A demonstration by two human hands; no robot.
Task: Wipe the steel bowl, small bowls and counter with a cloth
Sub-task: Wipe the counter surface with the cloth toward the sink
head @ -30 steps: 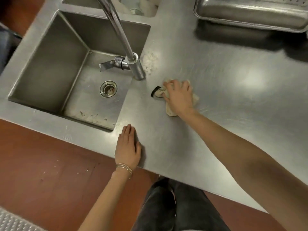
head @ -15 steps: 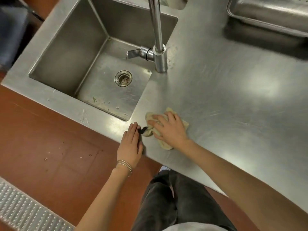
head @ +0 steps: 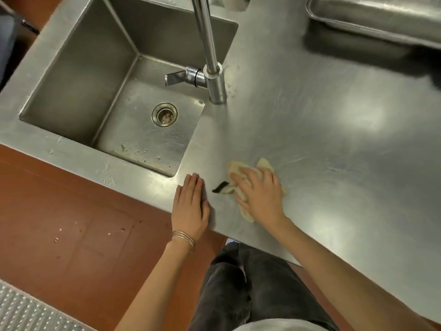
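Observation:
A crumpled cream cloth (head: 262,167) with a black tab lies on the steel counter (head: 334,139) near its front edge. My right hand (head: 260,195) presses down on the cloth, fingers spread over it. My left hand (head: 191,206) rests flat on the counter's front edge, just left of the cloth and apart from it, fingers straight, thin bangles on the wrist. No steel bowl or small bowls show in this view.
A deep steel sink (head: 78,75) with a drain (head: 164,114) and food scraps lies to the left. A tall faucet (head: 210,56) stands at its right rim. A steel tray (head: 372,15) sits at the back right. Brown floor lies below.
My right hand has dragged the cloth from beside the faucet toward the front edge, then slightly right, away from my left hand. The left hand stays at the edge.

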